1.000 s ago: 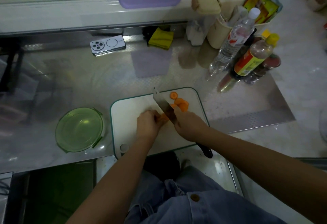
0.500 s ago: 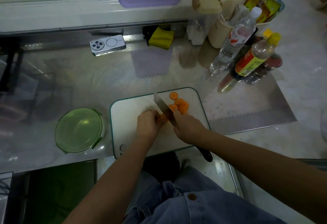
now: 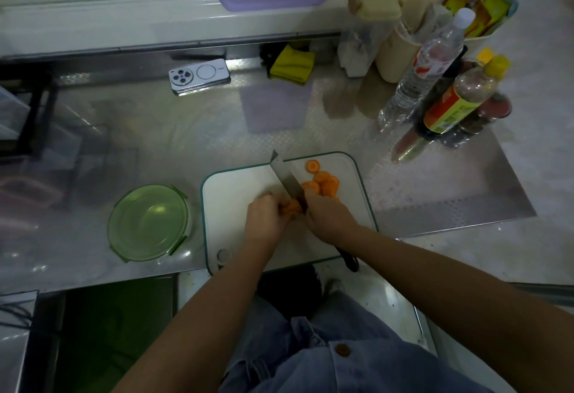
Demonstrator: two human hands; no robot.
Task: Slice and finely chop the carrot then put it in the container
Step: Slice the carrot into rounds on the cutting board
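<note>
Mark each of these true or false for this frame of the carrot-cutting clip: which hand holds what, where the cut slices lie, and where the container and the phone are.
1. The right hand holds the knife. True.
2. The left hand rests on the green container. False: it steadies the uncut carrot piece on the cutting board.
3. Cut carrot slices lie on the board to the right of the blade. True.
4. The green container already holds carrot. False: no carrot is visible in it.
5. The phone lies on the cutting board. False: it lies on the counter near the back wall.
</note>
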